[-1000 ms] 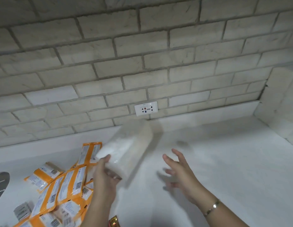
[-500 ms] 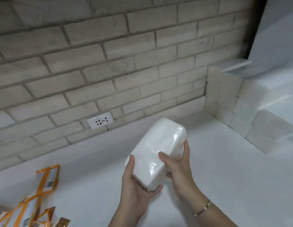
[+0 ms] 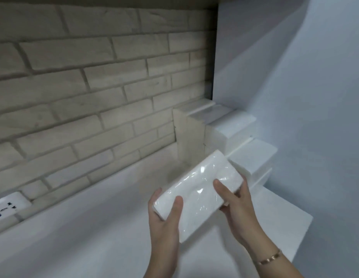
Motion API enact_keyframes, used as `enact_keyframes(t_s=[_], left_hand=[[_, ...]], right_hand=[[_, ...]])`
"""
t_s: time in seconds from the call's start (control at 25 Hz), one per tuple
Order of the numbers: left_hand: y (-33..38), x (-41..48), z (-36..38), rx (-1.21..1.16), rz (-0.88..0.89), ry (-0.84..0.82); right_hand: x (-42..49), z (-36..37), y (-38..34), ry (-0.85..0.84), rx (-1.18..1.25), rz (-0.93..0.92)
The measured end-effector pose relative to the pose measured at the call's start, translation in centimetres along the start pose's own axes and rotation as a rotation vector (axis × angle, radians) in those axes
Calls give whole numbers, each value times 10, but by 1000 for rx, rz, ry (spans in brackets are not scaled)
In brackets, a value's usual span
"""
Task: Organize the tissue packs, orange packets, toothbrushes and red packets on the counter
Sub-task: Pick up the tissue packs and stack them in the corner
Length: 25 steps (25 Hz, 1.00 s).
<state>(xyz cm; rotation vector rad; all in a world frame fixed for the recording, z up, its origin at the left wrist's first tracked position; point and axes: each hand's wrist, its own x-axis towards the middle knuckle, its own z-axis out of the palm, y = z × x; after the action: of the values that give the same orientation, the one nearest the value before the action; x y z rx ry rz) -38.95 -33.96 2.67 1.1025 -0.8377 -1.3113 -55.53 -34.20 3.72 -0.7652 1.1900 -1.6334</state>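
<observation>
**Soft white tissue pack (image 3: pixel 196 189) in shiny clear plastic held over the flat white counter (image 3: pixel 94 227)**

The tissue pack is held up in the air by both hands. Its near end is gripped by the left hand (image 3: pixel 164 221), with the thumb laid on top and the fingers curled under. Its far half is gripped by the right hand (image 3: pixel 236 205), with the thumb on top and the fingers wrapped round the far side. The pack is tilted, with its far end pointed away and to the right. A thin gold bracelet (image 3: pixel 268 259) is worn on the right wrist. White stepped blocks (image 3: pixel 252 153) are seen just past the right hand. A pale brick wall (image 3: pixel 94 87) is seen beyond the left hand. A white wall socket (image 3: pixel 6 205) is set far to the left of it.
</observation>
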Motion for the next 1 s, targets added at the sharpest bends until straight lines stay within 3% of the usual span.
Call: enact_keyframes(t_s=[0.2,0.28,0.4,0.48,0.52,0.6,0.68,0.8,1.0], left_hand=[[-16,34,65,219,325,-154],[-15,50,83,414,620,-246],[-11,86,112,692,1220,-429],[-11,114,140,912,1585,-432],[-14,124,153,1042,1666,-420],[-30,141,172,1278,1636,-468],[-49,150,177,1433,1445,-606],[-61,153,182,1488,1219,-707],[-61,160,203,1493,1242,-592]], right_hand=[[46,-72,-29,190,-258,-147],[62,-92,-36,242,-305,-194],[86,-109,-51,225,32,-133],[100,-113,-59,269,141,-115],[109,-115,-60,297,58,-113],[125,-120,-55,337,-271,-116],[140,-127,-46,326,-463,-123],[152,-131,-39,249,-439,-62],[169,-128,-32,314,-395,-94]])
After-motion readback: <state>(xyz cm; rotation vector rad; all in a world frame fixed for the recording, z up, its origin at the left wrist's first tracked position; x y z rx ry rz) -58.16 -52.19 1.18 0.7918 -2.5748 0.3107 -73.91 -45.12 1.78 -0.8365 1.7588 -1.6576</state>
